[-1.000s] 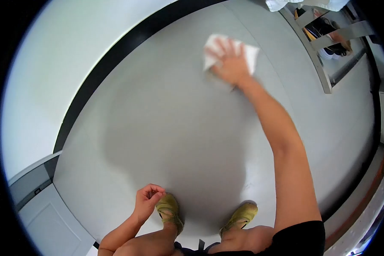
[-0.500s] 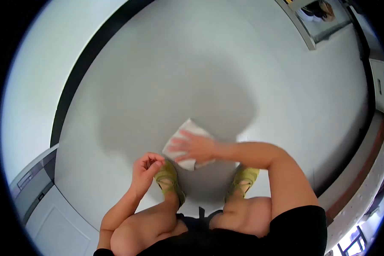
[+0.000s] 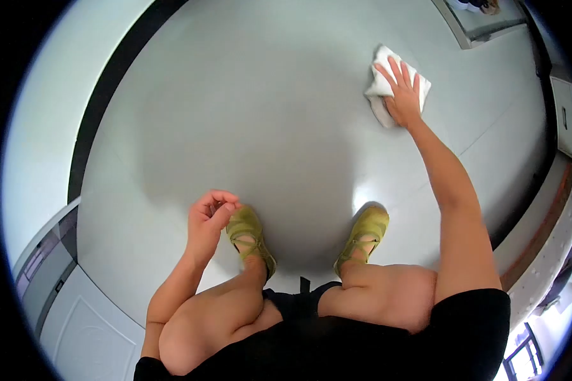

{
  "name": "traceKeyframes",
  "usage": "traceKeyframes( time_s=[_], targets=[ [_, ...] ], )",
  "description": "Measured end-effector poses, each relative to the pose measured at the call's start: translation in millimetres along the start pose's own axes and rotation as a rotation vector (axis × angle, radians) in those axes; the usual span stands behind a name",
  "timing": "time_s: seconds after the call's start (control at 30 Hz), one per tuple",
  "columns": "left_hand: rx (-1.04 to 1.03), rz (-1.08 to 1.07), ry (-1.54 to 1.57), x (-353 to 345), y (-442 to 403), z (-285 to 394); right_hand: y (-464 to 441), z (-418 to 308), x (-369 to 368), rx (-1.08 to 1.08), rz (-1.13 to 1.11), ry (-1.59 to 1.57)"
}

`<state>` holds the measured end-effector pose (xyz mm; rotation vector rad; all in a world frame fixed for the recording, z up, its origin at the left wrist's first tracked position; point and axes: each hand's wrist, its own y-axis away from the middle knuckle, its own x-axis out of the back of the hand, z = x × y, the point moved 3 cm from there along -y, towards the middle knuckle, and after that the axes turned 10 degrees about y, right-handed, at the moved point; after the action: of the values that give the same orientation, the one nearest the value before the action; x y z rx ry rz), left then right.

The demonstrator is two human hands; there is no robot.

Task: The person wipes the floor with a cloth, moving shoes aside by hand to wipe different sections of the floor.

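My right hand (image 3: 403, 98) lies flat with fingers spread on a folded white cloth (image 3: 419, 75), pressing it against the grey floor (image 3: 267, 114) at the upper right. Part of the cloth is hidden under the palm, and a loose fold shows by the thumb. My left hand (image 3: 211, 216) hovers beside my left knee, above the left yellow-green shoe (image 3: 244, 225). Its fingers are curled in toward the thumb, and nothing shows in them.
My right shoe (image 3: 368, 228) is planted on the floor. A black baseboard (image 3: 98, 111) curves along the left wall. At the upper right stands a metal-framed rack (image 3: 467, 41), with a white cabinet (image 3: 565, 114) farther right. A white panelled door (image 3: 92, 327) is at lower left.
My right hand has slid the cloth forward and to the right, from in front of my shoes to the upper right; the arm is stretched out. My left hand stays curled near the knee.
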<state>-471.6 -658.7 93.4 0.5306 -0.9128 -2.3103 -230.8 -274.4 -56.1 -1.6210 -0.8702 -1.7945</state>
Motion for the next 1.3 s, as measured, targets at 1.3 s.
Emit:
traceKeyframes(
  time_s=[1.3],
  targets=[
    [0.173,-0.180,-0.159,-61,-42,-55,133,30,-36,-0.206,-0.129,-0.042]
  ],
)
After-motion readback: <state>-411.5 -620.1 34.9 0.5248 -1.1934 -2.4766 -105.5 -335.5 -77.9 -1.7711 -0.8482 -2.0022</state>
